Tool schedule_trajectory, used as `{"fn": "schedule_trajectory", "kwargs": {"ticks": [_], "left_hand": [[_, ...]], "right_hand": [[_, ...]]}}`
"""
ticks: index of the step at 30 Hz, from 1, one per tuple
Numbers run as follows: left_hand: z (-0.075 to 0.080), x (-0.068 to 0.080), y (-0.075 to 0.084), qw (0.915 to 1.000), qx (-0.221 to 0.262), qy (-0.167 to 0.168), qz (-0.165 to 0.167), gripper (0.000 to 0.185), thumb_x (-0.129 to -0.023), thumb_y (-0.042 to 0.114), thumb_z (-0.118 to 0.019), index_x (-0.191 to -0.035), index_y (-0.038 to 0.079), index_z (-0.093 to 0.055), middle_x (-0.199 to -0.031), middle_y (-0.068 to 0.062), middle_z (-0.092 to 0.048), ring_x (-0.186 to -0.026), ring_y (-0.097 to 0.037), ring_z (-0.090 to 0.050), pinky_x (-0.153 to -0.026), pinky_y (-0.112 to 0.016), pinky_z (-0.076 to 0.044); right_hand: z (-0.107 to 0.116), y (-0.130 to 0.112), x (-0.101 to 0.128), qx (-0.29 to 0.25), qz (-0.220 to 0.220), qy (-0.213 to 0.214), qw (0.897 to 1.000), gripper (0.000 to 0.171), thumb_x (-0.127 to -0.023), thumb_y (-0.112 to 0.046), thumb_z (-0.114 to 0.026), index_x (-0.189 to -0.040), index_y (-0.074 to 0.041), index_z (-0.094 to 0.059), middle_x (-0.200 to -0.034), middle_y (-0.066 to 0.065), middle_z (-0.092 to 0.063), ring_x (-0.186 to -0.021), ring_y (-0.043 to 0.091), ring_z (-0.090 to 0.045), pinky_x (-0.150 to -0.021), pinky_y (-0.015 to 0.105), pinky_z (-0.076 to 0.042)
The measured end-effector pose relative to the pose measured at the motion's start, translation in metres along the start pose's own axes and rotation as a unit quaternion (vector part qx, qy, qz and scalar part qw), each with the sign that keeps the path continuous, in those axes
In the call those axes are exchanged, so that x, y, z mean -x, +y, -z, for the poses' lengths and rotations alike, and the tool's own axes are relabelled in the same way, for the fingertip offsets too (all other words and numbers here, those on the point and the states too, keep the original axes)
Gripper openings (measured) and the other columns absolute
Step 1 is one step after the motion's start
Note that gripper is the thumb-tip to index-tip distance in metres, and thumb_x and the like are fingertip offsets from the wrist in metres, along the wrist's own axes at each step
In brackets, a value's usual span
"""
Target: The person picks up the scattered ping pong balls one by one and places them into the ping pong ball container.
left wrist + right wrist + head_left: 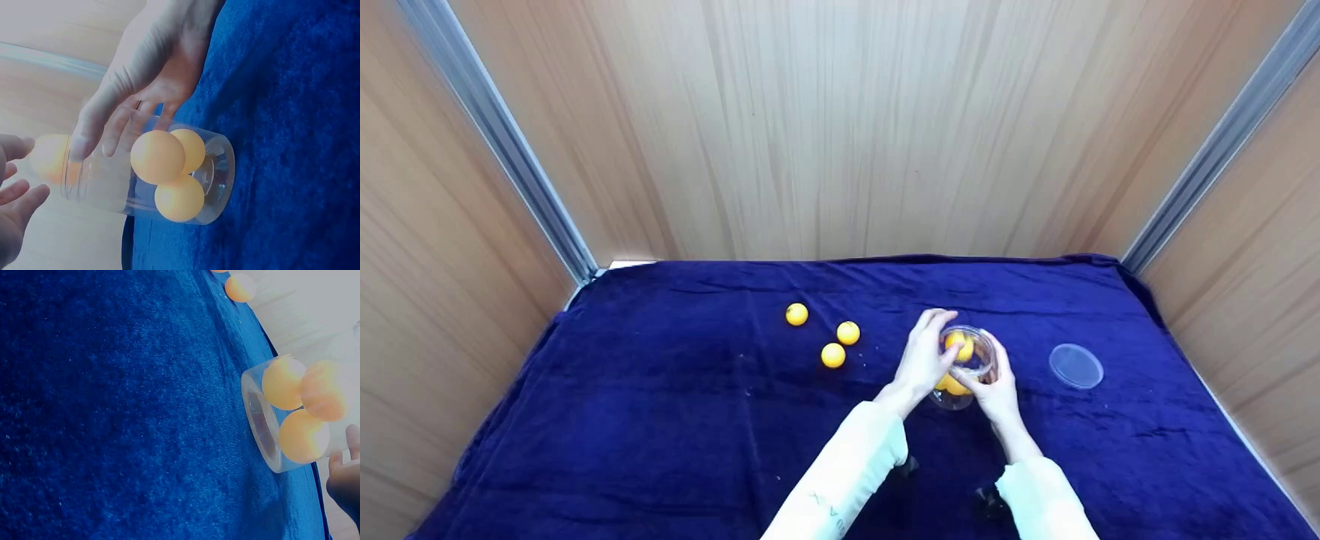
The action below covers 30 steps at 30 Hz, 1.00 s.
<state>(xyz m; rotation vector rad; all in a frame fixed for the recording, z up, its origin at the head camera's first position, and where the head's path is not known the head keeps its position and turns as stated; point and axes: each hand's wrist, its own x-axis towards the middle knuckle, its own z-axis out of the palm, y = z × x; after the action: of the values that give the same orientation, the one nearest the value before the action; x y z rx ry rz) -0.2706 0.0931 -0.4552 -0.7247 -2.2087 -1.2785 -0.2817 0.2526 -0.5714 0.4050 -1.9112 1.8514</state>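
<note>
**Orange ball [961, 344] sits at the mouth of a clear plastic jar [114, 187], a hand on either side**

The jar is right of centre in the lower half of the head view. The right hand [999, 393] grips its upper part, thumb on the rim and fingers curled round the wall. The left hand [919, 358] is parted at the opening, thumb and fingers spread around the ball; whether they touch it I cannot tell. Three more orange balls [158, 157] lie bunched low inside the jar, near its base. Whether the base touches the cloth is unclear.

Near the middle of the head view, three loose balls [833, 355] rest on the dark blue velvety cloth [645, 427]: two just beside each other, the third a little apart toward the upper left. A clear round lid [1076, 366] lies flat at the right of the frame, apart from the jar. White sleeves [847, 469] enter from the bottom edge. Wood-grain panels [840, 127] fill the upper frame, with grey metal posts [502, 135] in both corners.
</note>
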Motion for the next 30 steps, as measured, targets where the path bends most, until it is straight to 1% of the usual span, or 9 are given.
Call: {"fn": "schedule_trajectory", "kwargs": {"ticks": [2, 6, 9, 15, 17, 19, 25, 26, 30], "left_hand": [[0.001, 0.001, -0.001, 0.9999, -0.011, 0.001, 0.000, 0.037, -0.074, 0.004, -0.068, -0.110, -0.001, -0.057, -0.106, -0.009, -0.054, -0.099, -0.017, -0.053, -0.088, -0.019, -0.039], [0.003, 0.004, -0.003, 0.9999, -0.015, 0.007, 0.000, 0.034, -0.076, 0.006, -0.067, -0.108, -0.001, -0.057, -0.105, -0.009, -0.054, -0.099, -0.018, -0.053, -0.089, -0.022, -0.039], [0.006, 0.005, -0.005, 0.9998, -0.017, 0.005, 0.010, 0.033, -0.078, 0.008, -0.065, -0.109, 0.000, -0.058, -0.105, -0.009, -0.055, -0.100, -0.018, -0.053, -0.090, -0.022, -0.038], [0.013, 0.008, -0.008, 0.9994, -0.022, 0.006, 0.025, 0.032, -0.079, 0.009, -0.064, -0.110, 0.000, -0.057, -0.106, -0.008, -0.055, -0.100, -0.018, -0.053, -0.090, -0.024, -0.039], [0.015, 0.010, -0.009, 0.9994, -0.021, 0.009, 0.027, 0.033, -0.079, 0.010, -0.064, -0.110, 0.000, -0.057, -0.106, -0.008, -0.055, -0.100, -0.018, -0.053, -0.090, -0.024, -0.039], [0.017, 0.012, -0.012, 0.9992, -0.021, 0.015, 0.030, 0.034, -0.079, 0.010, -0.064, -0.111, 0.001, -0.056, -0.107, -0.008, -0.055, -0.101, -0.018, -0.053, -0.089, -0.025, -0.040], [0.022, 0.020, -0.023, 0.9984, -0.016, 0.034, 0.042, 0.035, -0.079, 0.009, -0.064, -0.111, 0.000, -0.055, -0.107, -0.009, -0.055, -0.102, -0.019, -0.053, -0.090, -0.026, -0.039], [0.024, 0.021, -0.025, 0.9982, -0.016, 0.037, 0.045, 0.035, -0.079, 0.010, -0.064, -0.111, 0.000, -0.055, -0.107, -0.009, -0.055, -0.102, -0.019, -0.053, -0.090, -0.026, -0.039], [0.030, 0.026, -0.032, 0.9972, -0.017, 0.051, 0.052, 0.033, -0.079, 0.010, -0.064, -0.109, -0.001, -0.056, -0.106, -0.010, -0.056, -0.101, -0.020, -0.053, -0.090, -0.027, -0.039]], "right_hand": [[0.001, 0.005, 0.000, -0.006, 0.000, -0.006, 1.000, 0.079, -0.068, 0.003, -0.072, -0.135, -0.013, -0.033, -0.129, 0.008, -0.044, -0.117, 0.016, -0.042, -0.094, 0.026, -0.035], [0.002, 0.009, 0.000, -0.015, -0.011, 0.000, 1.000, 0.079, -0.068, 0.004, -0.072, -0.134, -0.013, -0.034, -0.127, 0.011, -0.045, -0.115, 0.017, -0.043, -0.093, 0.024, -0.036], [0.001, 0.009, 0.000, -0.013, -0.017, 0.009, 1.000, 0.079, -0.067, 0.004, -0.073, -0.134, -0.013, -0.035, -0.127, 0.012, -0.045, -0.115, 0.018, -0.043, -0.093, 0.026, -0.036], [0.001, 0.011, 0.000, -0.011, -0.024, 0.011, 1.000, 0.079, -0.067, 0.005, -0.073, -0.134, -0.013, -0.035, -0.127, 0.013, -0.045, -0.116, 0.018, -0.042, -0.092, 0.022, -0.036], [0.001, 0.008, 0.000, -0.002, -0.024, 0.010, 1.000, 0.079, -0.067, 0.003, -0.073, -0.134, -0.014, -0.035, -0.126, 0.011, -0.046, -0.116, 0.017, -0.043, -0.091, 0.022, -0.037], [0.000, 0.004, 0.001, -0.010, -0.018, 0.004, 1.000, 0.078, -0.068, 0.003, -0.072, -0.134, -0.015, -0.035, -0.126, 0.010, -0.046, -0.116, 0.016, -0.042, -0.092, 0.022, -0.036], [-0.010, -0.027, 0.003, -0.042, -0.023, 0.018, 0.999, 0.074, -0.067, 0.002, -0.073, -0.131, -0.008, -0.038, -0.124, 0.013, -0.047, -0.115, 0.021, -0.042, -0.094, 0.033, -0.034], [-0.011, -0.031, 0.003, -0.033, -0.029, 0.022, 0.999, 0.075, -0.066, 0.000, -0.073, -0.132, -0.009, -0.038, -0.124, 0.013, -0.048, -0.114, 0.020, -0.043, -0.094, 0.033, -0.034], [-0.009, -0.023, 0.001, -0.027, -0.018, 0.013, 0.999, 0.075, -0.067, 0.000, -0.073, -0.132, -0.010, -0.037, -0.125, 0.009, -0.048, -0.113, 0.017, -0.044, -0.094, 0.032, -0.035]]}}
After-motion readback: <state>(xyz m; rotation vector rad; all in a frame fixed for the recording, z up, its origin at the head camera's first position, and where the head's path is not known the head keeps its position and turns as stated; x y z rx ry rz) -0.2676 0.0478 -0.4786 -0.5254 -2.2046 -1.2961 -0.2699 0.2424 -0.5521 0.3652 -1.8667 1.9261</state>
